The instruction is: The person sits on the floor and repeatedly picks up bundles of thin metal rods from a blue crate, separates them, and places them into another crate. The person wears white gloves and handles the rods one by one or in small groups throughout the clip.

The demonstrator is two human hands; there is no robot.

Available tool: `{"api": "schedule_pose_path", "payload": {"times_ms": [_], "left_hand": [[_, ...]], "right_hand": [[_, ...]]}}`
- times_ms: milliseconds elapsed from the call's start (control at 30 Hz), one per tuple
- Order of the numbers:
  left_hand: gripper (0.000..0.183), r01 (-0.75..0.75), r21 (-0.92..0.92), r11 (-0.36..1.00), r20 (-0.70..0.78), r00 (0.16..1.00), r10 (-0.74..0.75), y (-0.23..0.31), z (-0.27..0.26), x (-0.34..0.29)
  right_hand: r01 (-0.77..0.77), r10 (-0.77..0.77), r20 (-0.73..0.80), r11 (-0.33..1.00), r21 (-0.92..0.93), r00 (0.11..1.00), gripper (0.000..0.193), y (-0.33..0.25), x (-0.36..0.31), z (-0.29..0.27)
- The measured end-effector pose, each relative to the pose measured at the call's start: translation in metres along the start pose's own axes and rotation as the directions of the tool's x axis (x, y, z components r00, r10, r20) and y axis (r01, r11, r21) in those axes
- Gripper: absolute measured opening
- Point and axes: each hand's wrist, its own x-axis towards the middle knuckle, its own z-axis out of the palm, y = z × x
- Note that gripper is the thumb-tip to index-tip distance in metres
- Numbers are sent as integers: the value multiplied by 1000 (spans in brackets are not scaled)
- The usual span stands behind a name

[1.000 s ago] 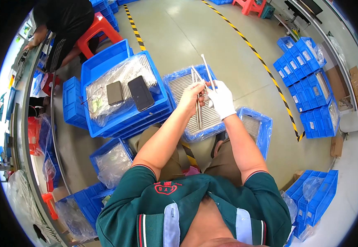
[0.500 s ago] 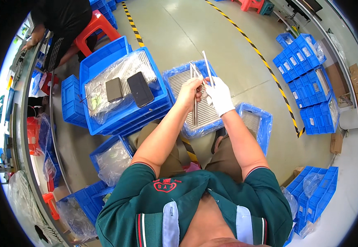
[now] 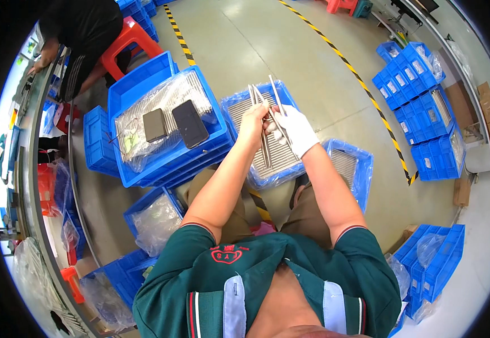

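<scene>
Your bare left hand [image 3: 254, 120] and gloved right hand [image 3: 297, 129] are both closed on thin metal rods [image 3: 263, 101], held above the blue bin [image 3: 239, 107] on your lap. The rods fan out, so one might slip and fall. Two dark flat packs [image 3: 174, 122] lie on the plastic-covered blue crate [image 3: 125, 98] at your left.

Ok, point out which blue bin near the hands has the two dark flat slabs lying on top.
The big blue bin left of the left hand: two dark slabs lie on its clear plastic cover. The bin under the hands holds metal rods instead.
</scene>
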Motion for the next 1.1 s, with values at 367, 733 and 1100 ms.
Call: {"api": "schedule_pose_path", "payload": {"times_ms": [367,733,1100], "left_hand": [[24,94,-50,994,73,993,-90,3,-12,2],[18,134,40,990,37,990,-135,-11,6,-16],[21,265,122,956,293,911,-290,-17,4,-17]], "right_hand": [[77,-79,-30,996,-46,996,27,7,-6,-8],[308,-382,-155,881,-359,911,27,22,6,-10],[7,-49,-179,973,-229,983,26,-12,27,-31]]}}
